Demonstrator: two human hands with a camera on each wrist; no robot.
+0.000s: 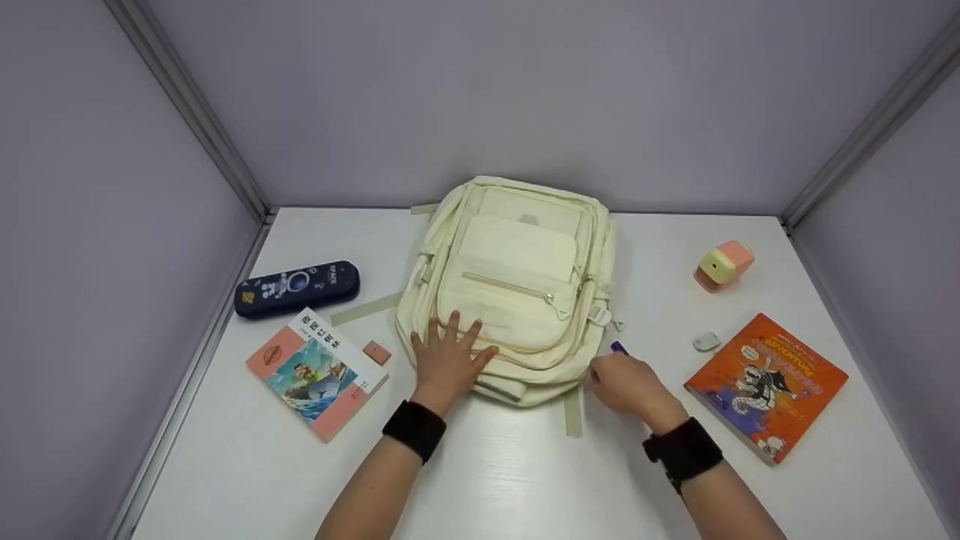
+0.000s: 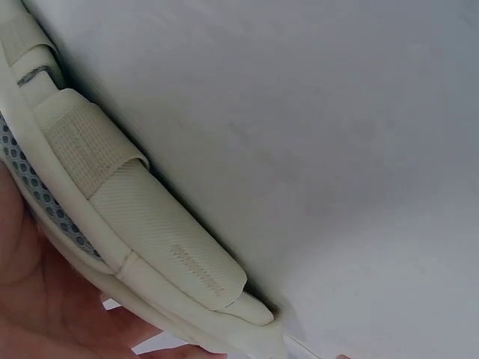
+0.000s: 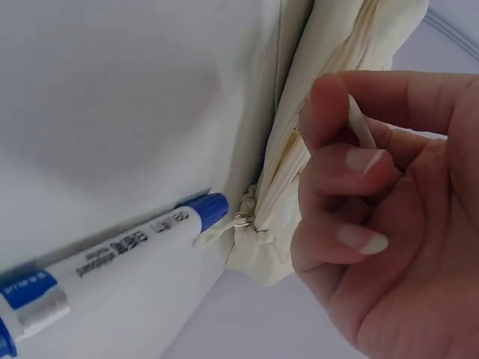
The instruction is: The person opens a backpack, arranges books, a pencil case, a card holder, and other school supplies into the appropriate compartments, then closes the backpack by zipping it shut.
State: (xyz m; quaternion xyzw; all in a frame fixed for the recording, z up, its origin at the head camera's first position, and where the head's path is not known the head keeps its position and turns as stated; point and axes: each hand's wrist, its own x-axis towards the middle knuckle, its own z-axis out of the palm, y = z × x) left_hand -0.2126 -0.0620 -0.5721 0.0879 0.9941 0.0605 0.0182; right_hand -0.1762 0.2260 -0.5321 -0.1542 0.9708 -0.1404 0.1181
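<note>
A cream backpack lies on its back in the middle of the white table, front pockets up. My left hand rests on its lower front with fingers spread. In the left wrist view, the palm is beside the bag's padded strap. At the bag's lower right side, my right hand is curled, thumb and forefinger together. It pinches a small white tab, like a zipper pull, close by the bag's seam. A whiteboard marker with a blue cap lies beside that hand.
To the left are a dark blue pencil case, a pink-and-white book and a small reddish eraser. An orange book, a small white object and a pink-and-yellow pencil sharpener sit to the right. Grey walls enclose the table.
</note>
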